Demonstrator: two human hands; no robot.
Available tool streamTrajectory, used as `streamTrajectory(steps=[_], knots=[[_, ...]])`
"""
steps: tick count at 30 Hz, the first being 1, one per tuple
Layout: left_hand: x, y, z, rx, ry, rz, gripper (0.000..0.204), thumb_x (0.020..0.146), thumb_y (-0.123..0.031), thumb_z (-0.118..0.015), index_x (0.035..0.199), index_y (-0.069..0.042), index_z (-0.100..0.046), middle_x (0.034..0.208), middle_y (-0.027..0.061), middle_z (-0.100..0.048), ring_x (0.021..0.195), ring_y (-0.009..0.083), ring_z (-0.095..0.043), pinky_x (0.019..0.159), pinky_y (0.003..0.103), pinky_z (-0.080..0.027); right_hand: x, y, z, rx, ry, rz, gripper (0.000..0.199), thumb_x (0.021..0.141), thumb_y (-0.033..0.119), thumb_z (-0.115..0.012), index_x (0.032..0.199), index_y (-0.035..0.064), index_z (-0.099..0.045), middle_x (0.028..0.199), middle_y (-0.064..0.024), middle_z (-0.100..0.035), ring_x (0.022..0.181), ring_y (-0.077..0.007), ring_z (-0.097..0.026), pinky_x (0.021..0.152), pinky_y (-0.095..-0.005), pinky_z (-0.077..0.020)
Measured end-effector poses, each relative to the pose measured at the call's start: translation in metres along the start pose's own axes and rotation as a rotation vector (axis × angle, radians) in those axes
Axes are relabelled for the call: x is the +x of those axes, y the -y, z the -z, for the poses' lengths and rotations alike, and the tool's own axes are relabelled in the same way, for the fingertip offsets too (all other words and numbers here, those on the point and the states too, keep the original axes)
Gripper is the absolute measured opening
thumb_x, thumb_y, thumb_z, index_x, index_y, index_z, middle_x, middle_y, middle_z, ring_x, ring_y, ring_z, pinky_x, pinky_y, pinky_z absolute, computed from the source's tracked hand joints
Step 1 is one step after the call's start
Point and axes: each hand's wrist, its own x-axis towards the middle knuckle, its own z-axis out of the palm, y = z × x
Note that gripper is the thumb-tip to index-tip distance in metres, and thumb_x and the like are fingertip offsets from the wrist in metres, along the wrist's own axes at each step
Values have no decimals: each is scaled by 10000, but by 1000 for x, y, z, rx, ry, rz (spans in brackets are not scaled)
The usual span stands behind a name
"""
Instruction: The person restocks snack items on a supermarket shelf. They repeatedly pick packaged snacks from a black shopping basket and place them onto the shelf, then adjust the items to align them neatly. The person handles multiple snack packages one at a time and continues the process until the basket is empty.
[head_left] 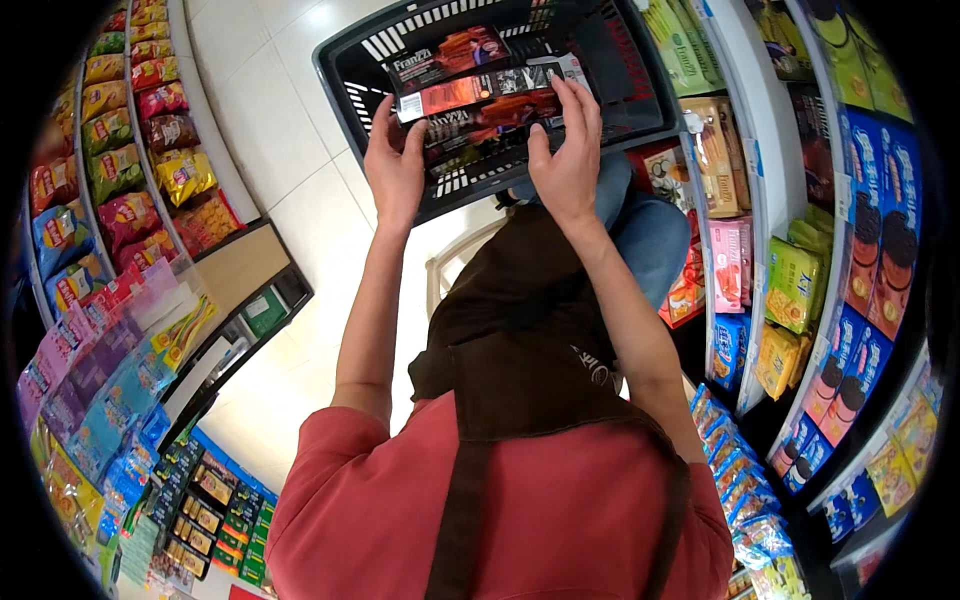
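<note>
A black plastic shopping basket [640, 95] sits on the white tiled floor ahead of me, holding several long flat biscuit packs in dark red and orange. My left hand [395, 165] grips the left end of one pack [475, 92] lying across the basket. My right hand [568, 150] holds the right end of the same stack, fingers spread over the packs. Both forearms reach forward from my red-shirted chest, which has a brown apron over it.
Shelves of biscuit and snack boxes [800, 280] rise on my right, close to my right arm. Racks of bagged snacks [150, 150] line the left. A low display of small packets [210, 500] stands at the lower left. White floor tiles [270, 110] stretch between.
</note>
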Motion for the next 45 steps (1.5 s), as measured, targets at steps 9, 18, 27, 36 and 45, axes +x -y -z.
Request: streamTrajectory(steps=[9,18,27,36,45], knots=[[9,38,-4,502,19,-15,455,897,-233,-678,1280,-9,-574,987,231,-699,882,346,-694,788,401,-528,13,-48,-35,-59,186,-59,523,786,86,-617,1290,-26,-529,1262,-221,-495,1165,-401,-483,1026,-457,-392],[16,39,-17,806,139,14,384,922,-214,-605,1211,37,-589,1009,264,-672,924,421,-652,823,488,-509,13,-64,-53,-117,334,-172,513,817,107,-639,1309,4,-536,1335,-230,-480,1214,-393,-485,1058,-430,-387],[33,70,-27,802,206,-105,543,877,-250,-677,1320,7,-497,1236,240,-559,1107,410,-573,928,471,-479,15,-84,-69,-4,384,-182,469,765,106,-626,1220,12,-570,1260,-234,-544,1133,-423,-531,1003,-467,-438],[38,90,-27,987,434,-277,576,854,-316,-694,1295,-5,-494,1297,220,-551,1112,419,-581,896,493,-497,16,-47,-41,42,315,-210,588,726,67,-680,1298,16,-552,1284,-205,-504,1179,-389,-523,1002,-434,-447],[24,67,-30,1003,472,-215,701,849,-280,-707,1409,15,-406,1400,237,-470,1226,414,-508,996,469,-450,-32,-33,27,143,53,-212,492,841,32,-588,1327,55,-521,1389,-190,-474,1273,-363,-473,1059,-425,-406]])
